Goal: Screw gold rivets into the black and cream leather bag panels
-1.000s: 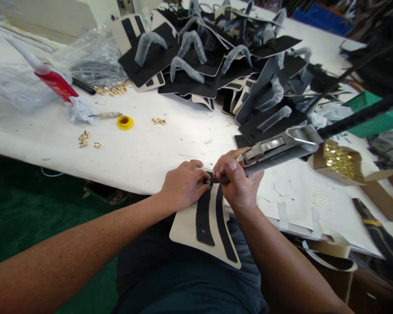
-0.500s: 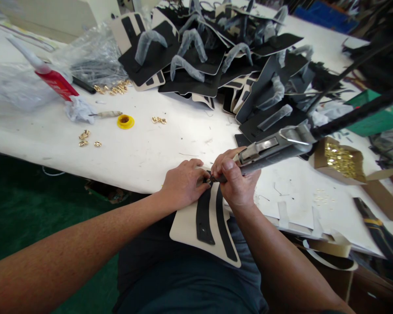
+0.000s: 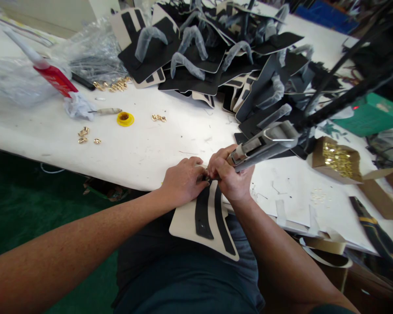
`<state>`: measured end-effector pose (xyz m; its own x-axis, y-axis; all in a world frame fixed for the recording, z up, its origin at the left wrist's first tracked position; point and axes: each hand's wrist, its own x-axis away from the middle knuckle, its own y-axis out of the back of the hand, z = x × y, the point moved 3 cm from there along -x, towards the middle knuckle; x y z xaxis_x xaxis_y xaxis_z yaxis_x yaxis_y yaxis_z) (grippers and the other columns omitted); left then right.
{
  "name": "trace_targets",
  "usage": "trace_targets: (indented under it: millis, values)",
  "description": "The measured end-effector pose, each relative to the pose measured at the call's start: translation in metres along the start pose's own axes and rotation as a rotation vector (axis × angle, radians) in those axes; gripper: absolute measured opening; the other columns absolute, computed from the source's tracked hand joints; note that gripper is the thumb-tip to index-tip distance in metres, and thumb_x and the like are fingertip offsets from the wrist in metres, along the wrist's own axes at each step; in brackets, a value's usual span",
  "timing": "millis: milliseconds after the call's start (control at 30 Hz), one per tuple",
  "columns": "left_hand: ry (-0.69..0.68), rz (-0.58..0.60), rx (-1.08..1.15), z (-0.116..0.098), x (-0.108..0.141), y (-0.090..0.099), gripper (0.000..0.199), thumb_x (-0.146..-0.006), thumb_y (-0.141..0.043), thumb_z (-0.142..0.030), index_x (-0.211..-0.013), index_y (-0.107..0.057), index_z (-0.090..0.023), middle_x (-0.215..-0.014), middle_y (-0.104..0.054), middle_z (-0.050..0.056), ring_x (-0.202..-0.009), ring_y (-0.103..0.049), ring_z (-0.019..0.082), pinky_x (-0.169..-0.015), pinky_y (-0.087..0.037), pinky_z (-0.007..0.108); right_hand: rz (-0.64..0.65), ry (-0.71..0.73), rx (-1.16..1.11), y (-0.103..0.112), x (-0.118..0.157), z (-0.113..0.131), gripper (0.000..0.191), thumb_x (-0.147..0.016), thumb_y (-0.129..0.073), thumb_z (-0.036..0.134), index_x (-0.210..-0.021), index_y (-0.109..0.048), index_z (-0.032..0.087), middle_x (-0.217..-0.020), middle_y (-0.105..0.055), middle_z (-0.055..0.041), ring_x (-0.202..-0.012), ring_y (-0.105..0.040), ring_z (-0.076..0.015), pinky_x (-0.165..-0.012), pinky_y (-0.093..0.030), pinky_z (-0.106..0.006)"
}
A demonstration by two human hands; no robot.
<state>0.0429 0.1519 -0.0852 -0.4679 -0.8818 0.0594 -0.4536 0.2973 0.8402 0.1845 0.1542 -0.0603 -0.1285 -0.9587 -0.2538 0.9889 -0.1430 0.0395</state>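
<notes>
Head camera: beige panel [image 3: 183, 221] with two black strips lies at the near edge of the white table [image 3: 134, 159]; its upper end is under both hands, its lower end juts over the person's lap. Left hand [image 3: 183, 182]: palm down on the panel's upper left, fingers bent toward the thumb close to the tool's tip. Whether a small part is pinched between them cannot be told; the contact point is hidden. Right hand [image 3: 231, 176]: fingers and thumb wrapped tightly round the front of a grey power driver [image 3: 267, 141], its body slanting up and right to a black cable [image 3: 345, 98]. Tip down at the upper end of the strips, beside the left fingertips; exact contact not visible.

Table, left: red glue bottle [image 3: 55, 80] with a long nozzle; yellow cap [image 3: 125, 119]; small gold-coloured fittings [image 3: 159, 118] in loose clusters. Behind: heap of black-faced panels [image 3: 191, 83], many bearing plastic-wrapped handles [image 3: 147, 41]. Right: open cardboard box [image 3: 336, 170] of gold-coloured pieces, with pliers [image 3: 375, 233] nearer the person and a green box [image 3: 375, 117] farther back.
</notes>
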Motion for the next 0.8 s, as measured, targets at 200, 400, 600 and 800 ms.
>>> trace_targets:
  millis: [200, 400, 600, 800]
  values:
    - [0.015, 0.004, -0.008, -0.003, 0.0, 0.002, 0.024, -0.095, -0.067, -0.048, -0.111, -0.075, -0.032, -0.136, -0.066, 0.003, -0.122, -0.062, 0.03, -0.089, -0.058, 0.041, 0.018, -0.047, 0.063, 0.002, 0.0, 0.0, 0.04, -0.084, -0.074, 0.054, -0.067, -0.054, 0.023, -0.058, -0.053, 0.0029, -0.053, -0.052, -0.0136, -0.05, -0.049, -0.029]
    - [0.026, 0.001, -0.014, -0.005, 0.002, 0.002, 0.024, -0.095, -0.066, -0.046, -0.112, -0.073, -0.03, -0.131, -0.068, 0.005, -0.12, -0.062, 0.03, -0.09, -0.058, 0.041, 0.097, -0.037, 0.067, 0.002, 0.0, 0.0, 0.046, -0.079, -0.08, 0.058, -0.064, -0.06, 0.02, -0.062, -0.06, 0.0, -0.055, -0.055, -0.0134, -0.052, -0.048, -0.027]
    - [-0.011, -0.018, -0.021, -0.006, 0.003, 0.004, 0.025, -0.095, -0.066, -0.041, -0.116, -0.073, -0.029, -0.132, -0.068, 0.005, -0.12, -0.064, 0.028, -0.093, -0.058, 0.041, -0.021, -0.073, 0.131, -0.004, 0.004, 0.002, 0.035, -0.085, -0.071, 0.038, -0.059, -0.053, 0.022, -0.056, -0.053, 0.0022, -0.051, -0.049, -0.0121, -0.05, -0.046, -0.027]
    - [0.017, -0.033, -0.038, -0.008, 0.005, 0.005, 0.033, -0.094, -0.068, -0.041, -0.123, -0.07, -0.027, -0.132, -0.069, 0.008, -0.122, -0.064, 0.032, -0.092, -0.058, 0.044, 0.048, -0.107, 0.089, -0.005, 0.003, 0.011, 0.045, -0.08, -0.079, 0.051, -0.059, -0.053, 0.021, -0.056, -0.052, 0.0026, -0.053, -0.048, -0.0116, -0.051, -0.041, -0.027]
